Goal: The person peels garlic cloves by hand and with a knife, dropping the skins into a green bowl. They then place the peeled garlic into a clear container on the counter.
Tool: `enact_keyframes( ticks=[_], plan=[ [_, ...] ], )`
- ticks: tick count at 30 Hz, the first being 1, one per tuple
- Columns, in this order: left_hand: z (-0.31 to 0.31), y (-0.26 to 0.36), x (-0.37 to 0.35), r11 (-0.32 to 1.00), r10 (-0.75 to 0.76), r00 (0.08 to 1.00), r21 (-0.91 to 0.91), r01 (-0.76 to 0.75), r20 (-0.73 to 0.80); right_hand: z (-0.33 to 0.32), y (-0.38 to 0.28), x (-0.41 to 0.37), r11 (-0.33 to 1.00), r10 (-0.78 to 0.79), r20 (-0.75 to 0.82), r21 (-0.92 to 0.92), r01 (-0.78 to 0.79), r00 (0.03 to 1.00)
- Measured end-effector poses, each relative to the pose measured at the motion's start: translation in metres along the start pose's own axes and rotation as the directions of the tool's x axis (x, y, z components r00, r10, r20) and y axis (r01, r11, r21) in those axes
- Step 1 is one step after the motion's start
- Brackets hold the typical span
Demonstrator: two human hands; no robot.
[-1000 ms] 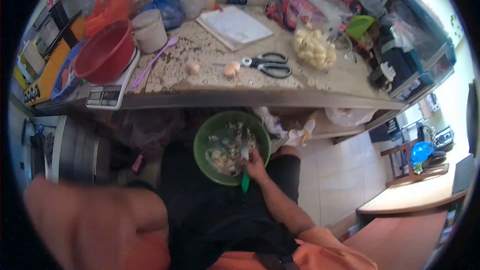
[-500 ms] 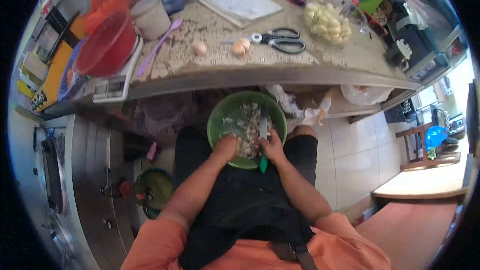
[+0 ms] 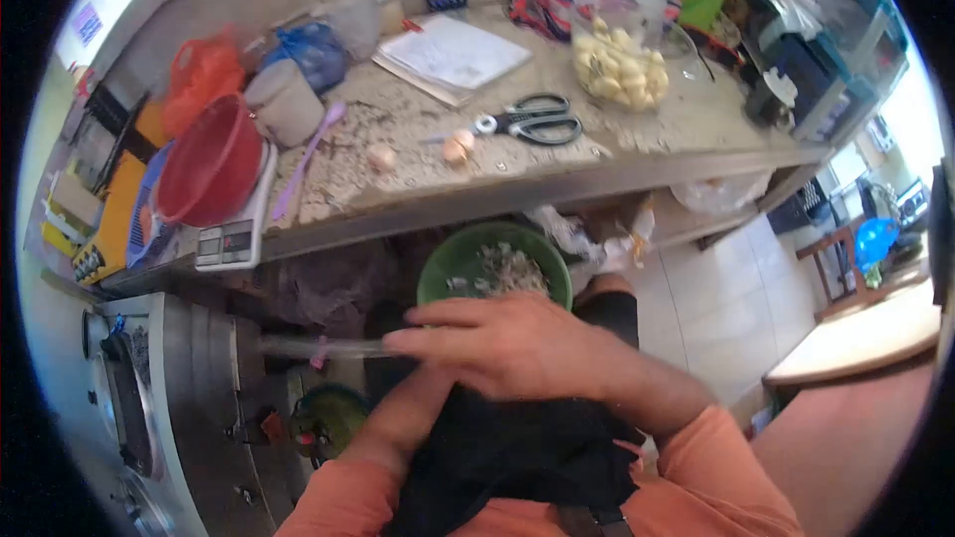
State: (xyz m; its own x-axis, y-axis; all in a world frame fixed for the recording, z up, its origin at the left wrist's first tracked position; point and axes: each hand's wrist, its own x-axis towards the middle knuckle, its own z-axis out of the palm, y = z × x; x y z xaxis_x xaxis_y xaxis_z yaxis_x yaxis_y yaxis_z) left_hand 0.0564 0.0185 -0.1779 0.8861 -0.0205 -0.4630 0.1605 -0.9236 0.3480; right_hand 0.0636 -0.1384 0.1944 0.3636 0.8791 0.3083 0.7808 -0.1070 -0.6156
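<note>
My right hand [image 3: 517, 343] is raised high, close to the camera, closed round a knife. Its blade [image 3: 328, 348] is smeared by motion and points left; the green handle seen earlier is now hidden. Under the hand, a green plastic bowl [image 3: 438, 278] sits between my knees. Small greyish-white pieces [image 3: 512, 271] lie in it, too small to name. My left forearm [image 3: 408, 423] reaches toward the bowl's near side, but my left hand is hidden behind the right one.
On the worktop [image 3: 398, 184] ahead lie scissors [image 3: 532, 122], two brownish round pieces [image 3: 420, 152], a purple spoon [image 3: 308, 159] and paper [image 3: 453, 55]. A clear container of peeled garlic [image 3: 622, 70] stands right. A red bowl [image 3: 209, 164] rests on a scale [image 3: 229, 244] at left.
My right hand has risen from the bowl toward the camera and leftward, swinging the knife from upright to sideways. It now covers my left hand. The view has tilted.
</note>
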Motion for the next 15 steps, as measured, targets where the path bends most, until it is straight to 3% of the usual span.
enact_keyframes(
  ticks=[2, 4, 7, 8, 10, 11, 13, 14, 15],
  plan=[
    [-0.008, 0.005, -0.001, 0.998, -0.059, 0.996, -0.005, 0.059, 0.062, -0.029, -0.043, 0.018, 0.971, -0.23, -0.025, -0.07, 0.227, 0.973],
    [-0.012, 0.011, -0.002, 0.998, -0.056, 0.994, 0.035, 0.053, 0.091, -0.041, -0.07, 0.019, 0.95, -0.305, 0.003, -0.072, 0.305, 0.952],
    [-0.01, 0.007, -0.006, 0.903, 0.208, 0.977, 0.395, -0.17, -0.056, -0.068, -0.104, 0.016, 0.938, -0.324, 0.22, -0.051, 0.343, 0.92],
    [0.001, 0.002, -0.009, 0.883, 0.261, 0.964, 0.417, -0.215, -0.056, -0.072, -0.111, 0.019, 0.923, -0.361, 0.295, -0.024, 0.385, 0.885],
    [0.008, -0.009, 0.004, 0.83, 0.354, 0.93, 0.49, -0.267, -0.094, -0.052, -0.11, 0.029, 0.861, -0.488, 0.063, -0.127, 0.492, 0.87],
    [0.002, -0.005, -0.001, 0.865, 0.328, 0.938, 0.433, -0.252, -0.11, -0.018, -0.101, 0.027, 0.845, -0.528, -0.24, -0.248, 0.475, 0.815],
    [-0.007, 0.005, -0.007, 0.919, 0.284, 0.952, 0.315, -0.235, -0.117, 0.004, -0.09, 0.026, 0.834, -0.547, -0.547, -0.418, 0.36, 0.634],
    [-0.005, 0.006, -0.008, 0.941, 0.258, 0.96, 0.251, -0.225, -0.106, 0.003, -0.086, 0.025, 0.825, -0.554, -0.579, -0.476, 0.304, 0.598],
    [0.003, -0.001, -0.001, 0.961, 0.229, 0.97, 0.176, -0.212, -0.083, 0.001, -0.085, 0.02, 0.844, -0.518, -0.551, -0.455, 0.285, 0.655]
  ],
)
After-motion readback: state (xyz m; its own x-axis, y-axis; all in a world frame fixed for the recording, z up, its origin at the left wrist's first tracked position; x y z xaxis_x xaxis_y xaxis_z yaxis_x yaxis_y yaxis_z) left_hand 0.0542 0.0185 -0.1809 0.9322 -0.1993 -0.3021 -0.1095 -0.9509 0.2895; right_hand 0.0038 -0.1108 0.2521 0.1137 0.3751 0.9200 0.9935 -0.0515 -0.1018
